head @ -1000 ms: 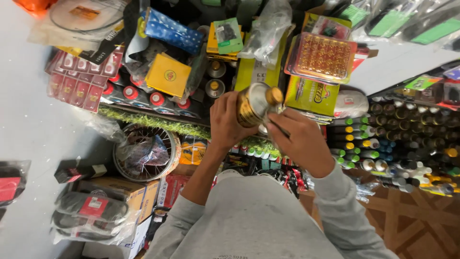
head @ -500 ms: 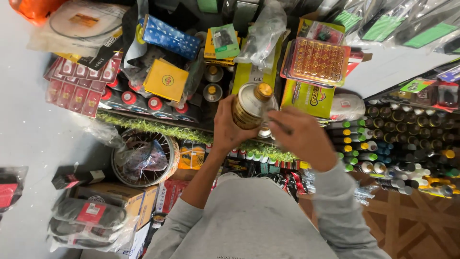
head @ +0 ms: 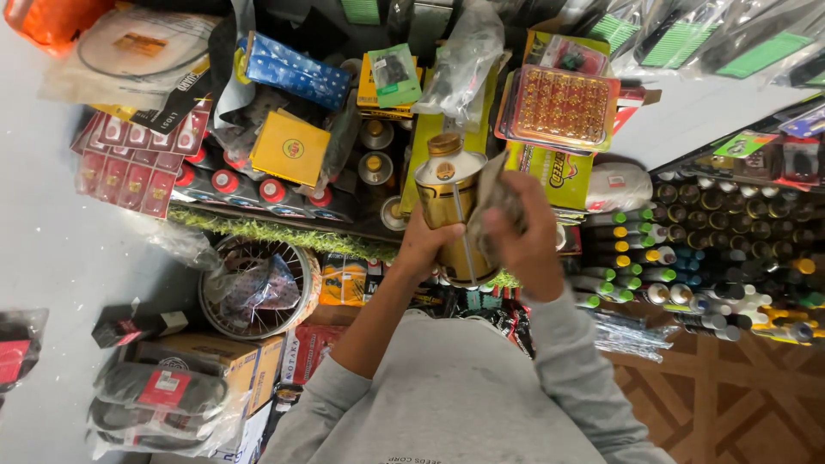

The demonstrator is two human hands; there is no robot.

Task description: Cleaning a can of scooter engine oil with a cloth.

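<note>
Head view: left hand [head: 423,249] grips the gold can [head: 453,215] by its side, holding it upright over the crowded shelf [head: 284,232], which steadies it while right hand [head: 526,236] presses a crumpled cloth [head: 497,196] against its wall.

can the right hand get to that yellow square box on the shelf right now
Probably not right away. The right hand presses a cloth against the gold can, and that can, gripped by the left hand, stands between it and the yellow square box.
</note>
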